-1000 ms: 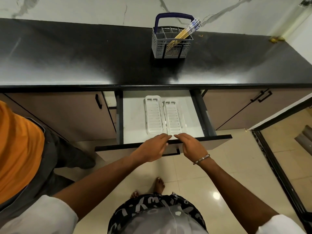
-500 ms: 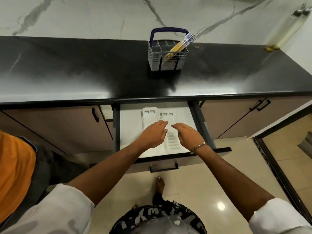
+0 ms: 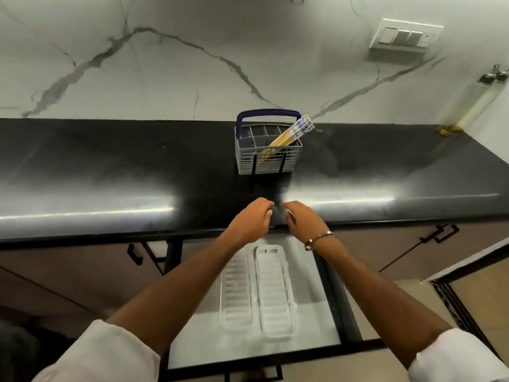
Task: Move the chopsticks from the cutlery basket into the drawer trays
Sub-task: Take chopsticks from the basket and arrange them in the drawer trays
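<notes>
A grey cutlery basket (image 3: 266,158) with a blue handle stands on the black counter (image 3: 110,172) near the wall. A bundle of yellow chopsticks (image 3: 289,133) with blue-and-white tops leans to the right in it. Below, the drawer (image 3: 275,351) is pulled out, with two white slotted trays (image 3: 259,293) lying side by side inside. My left hand (image 3: 252,220) and my right hand (image 3: 301,220) hover close together over the counter's front edge, well short of the basket. Their fingers are curled and blurred; I see nothing in them.
A switch plate (image 3: 405,37) sits on the marble wall at upper right. A pale pipe (image 3: 479,100) runs down the right corner to the counter. Closed cabinet doors with black handles (image 3: 438,234) flank the drawer. The drawer front juts out toward me.
Both hands rose from the drawer front, passed over the trays, and now sit above the counter edge. The view tilted upward, showing more wall.
</notes>
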